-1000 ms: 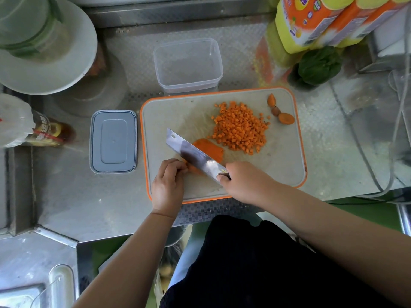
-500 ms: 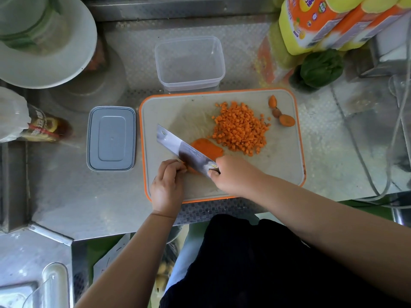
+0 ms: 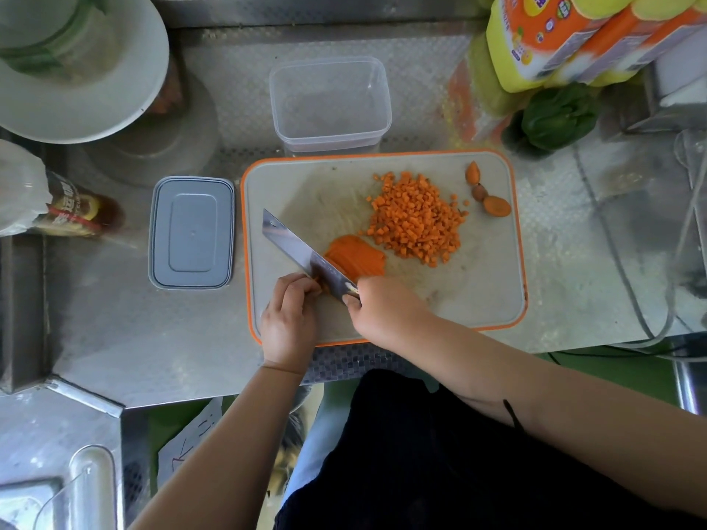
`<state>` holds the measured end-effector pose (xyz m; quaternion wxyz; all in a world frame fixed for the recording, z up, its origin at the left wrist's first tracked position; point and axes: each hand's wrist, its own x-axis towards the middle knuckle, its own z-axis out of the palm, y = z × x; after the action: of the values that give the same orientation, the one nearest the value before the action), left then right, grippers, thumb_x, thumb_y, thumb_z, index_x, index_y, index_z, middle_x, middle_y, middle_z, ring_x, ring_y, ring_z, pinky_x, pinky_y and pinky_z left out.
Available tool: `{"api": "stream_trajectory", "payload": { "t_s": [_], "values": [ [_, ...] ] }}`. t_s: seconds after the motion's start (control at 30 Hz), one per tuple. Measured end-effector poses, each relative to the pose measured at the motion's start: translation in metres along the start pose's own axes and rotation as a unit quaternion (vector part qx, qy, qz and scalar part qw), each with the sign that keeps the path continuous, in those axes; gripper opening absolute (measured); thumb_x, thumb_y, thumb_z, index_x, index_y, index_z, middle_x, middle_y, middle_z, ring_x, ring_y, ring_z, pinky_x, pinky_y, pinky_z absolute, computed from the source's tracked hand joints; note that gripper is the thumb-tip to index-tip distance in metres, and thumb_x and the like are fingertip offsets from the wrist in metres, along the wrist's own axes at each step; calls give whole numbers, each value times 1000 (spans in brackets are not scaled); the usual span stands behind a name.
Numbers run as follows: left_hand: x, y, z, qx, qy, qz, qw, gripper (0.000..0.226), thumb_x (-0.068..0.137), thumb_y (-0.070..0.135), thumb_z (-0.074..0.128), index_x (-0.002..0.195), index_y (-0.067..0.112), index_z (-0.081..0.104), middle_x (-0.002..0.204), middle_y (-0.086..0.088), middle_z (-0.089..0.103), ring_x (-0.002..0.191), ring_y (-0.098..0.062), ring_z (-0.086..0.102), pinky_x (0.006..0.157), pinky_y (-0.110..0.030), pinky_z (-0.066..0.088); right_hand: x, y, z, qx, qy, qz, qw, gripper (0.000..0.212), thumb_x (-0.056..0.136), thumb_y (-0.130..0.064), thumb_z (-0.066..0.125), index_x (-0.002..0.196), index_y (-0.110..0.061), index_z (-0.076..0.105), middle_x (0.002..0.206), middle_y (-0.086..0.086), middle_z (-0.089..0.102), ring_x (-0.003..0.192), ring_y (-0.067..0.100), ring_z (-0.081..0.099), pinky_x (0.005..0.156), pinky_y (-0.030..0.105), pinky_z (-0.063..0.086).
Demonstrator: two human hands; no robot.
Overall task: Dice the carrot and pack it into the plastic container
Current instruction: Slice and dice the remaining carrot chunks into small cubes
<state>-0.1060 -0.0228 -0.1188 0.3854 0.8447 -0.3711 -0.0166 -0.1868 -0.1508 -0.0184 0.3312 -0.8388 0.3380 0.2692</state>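
Cleaver point(image 3: 302, 254) amid board's point(image 3: 486, 300) bare left half

A steel counter point(image 3: 114, 338) with an embossed, dimpled surface carries everything. Directly under both hands lies an orange-rimmed cutting board point(image 3: 478, 300). Just left of the left hand point(image 3: 289, 323), beside the board's edge, a grey container lid point(image 3: 191, 232) lies flat. Beyond the hands, touching the board's far edge, stands a clear plastic container point(image 3: 331, 105). Far left of the hands, a brown bottle point(image 3: 76, 214) lies on its side. Beyond the right hand point(image 3: 386, 309) and to its right, a dark green vegetable point(image 3: 556, 116) sits below yellow-and-orange packaged bottles point(image 3: 566, 36). A grey cable point(image 3: 627, 285) trails across the counter right of the board.
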Motion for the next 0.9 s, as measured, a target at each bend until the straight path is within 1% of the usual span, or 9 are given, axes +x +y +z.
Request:
{"api": "stream_trajectory", "payload": {
  "t_s": [0.1,0.2,0.3,0.4,0.47,0.57,0.67,0.73,0.9],
  "values": [
    [-2,-1,1,-3,5,5,1000,16,81,-1,51,81,-3,67,90,-16,67,82,-16,55,64,-23,42,3,-1,8,0,14,-5,1000,40,100,-30,42,64,-19,28,63,-2,38,56,17,40,45,27,22],
    [-3,-1,1,-6,11,1,1000,16,79,-3,50,82,0,66,91,-15,66,81,-15,55,63,-23,42,4,-1,21,-2,47,-11,999,32,100,-30,42,74,-12,38,62,-2,36,62,22,43,44,27,20],
    [-7,-2,2,-15,8,1,1000,18,78,-3,49,84,3,65,92,-15,67,82,-16,56,64,-27,45,5,-5,29,-17,66,-16,998,23,100,-28,42,94,-9,52,71,2,44,64,24,47,44,26,21],
    [-9,-2,1,-31,5,-6,999,22,78,0,49,90,17,57,95,-12,66,84,-16,57,66,-28,45,9,-8,33,-15,71,-7,997,16,98,-21,46,100,-7,54,82,10,58,76,30,61,50,27,29],
    [-10,-1,1,-35,6,-14,999,20,80,3,50,91,19,54,96,-9,64,84,-17,57,66,-30,46,10,-10,34,-16,67,4,998,14,96,-16,47,103,-7,55,93,12,63,84,32,63,57,29,33],
    [-11,2,-1,-34,1,-30,999,13,83,6,50,89,16,56,98,-5,61,84,-18,56,68,-30,45,10,-13,36,-32,74,-1,997,18,96,-15,47,110,-6,52,99,14,64,88,33,64,58,30,35],
    [-11,9,-2,-35,-7,-62,997,15,82,8,50,83,2,64,92,-13,64,85,-17,54,72,-30,44,3,-7,37,-34,72,-25,996,28,96,-13,44,122,-7,42,96,13,64,86,33,64,54,30,33],
    [-11,12,-4,-35,-8,-76,996,18,82,9,49,81,-1,65,91,-13,64,85,-16,53,74,-25,42,-5,-1,37,-30,55,-38,997,36,95,-12,44,130,-9,36,92,12,63,82,33,62,53,31,32],
    [-12,13,-5,-37,-22,-98,994,19,83,13,48,82,1,63,93,-10,63,85,-14,53,74,-30,43,-13,4,37,9,43,-42,998,33,94,-15,44,127,-17,40,92,10,62,85,34,60,62,35,42]
  ]
}}
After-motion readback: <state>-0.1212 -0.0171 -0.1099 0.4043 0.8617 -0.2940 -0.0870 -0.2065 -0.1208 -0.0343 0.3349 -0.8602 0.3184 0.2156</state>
